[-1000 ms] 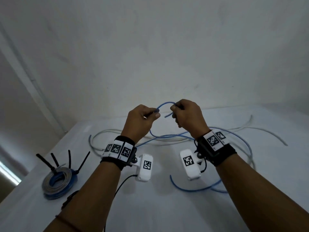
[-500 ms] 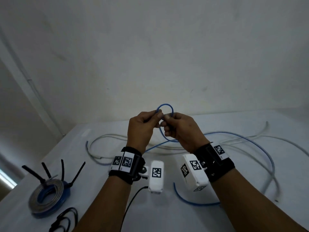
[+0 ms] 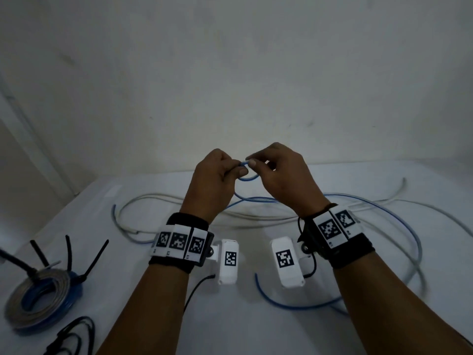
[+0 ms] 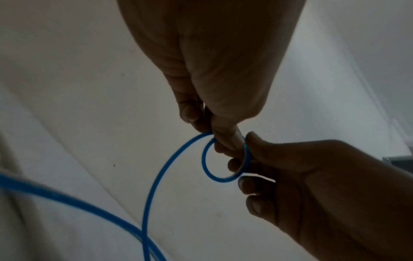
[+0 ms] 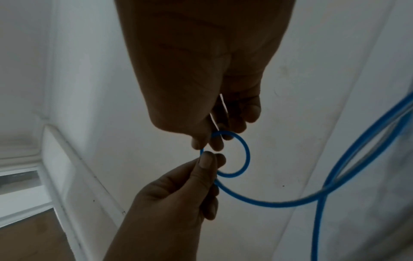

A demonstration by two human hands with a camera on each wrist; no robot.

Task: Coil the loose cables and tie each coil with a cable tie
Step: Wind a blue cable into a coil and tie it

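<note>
Above white table [image 3: 163,316], both hands' fingers [image 4: 225,141] pinch blue cable [image 3: 302,307], seemingly forming a small loop.

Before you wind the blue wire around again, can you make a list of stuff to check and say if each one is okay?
1. Left hand pinches the blue cable: ok.
2. Right hand pinches the same small loop: ok.
3. First loop is closed and round: ok, seen in both wrist views.
4. Rest of the blue cable runs free to the table: not ok; it lies crossed with the white cable.
5. Spare cable ties are nearby: cannot tell; the black bundle at the lower left is too dark.
6. Finished coil is out of the way: ok, far left.
</note>
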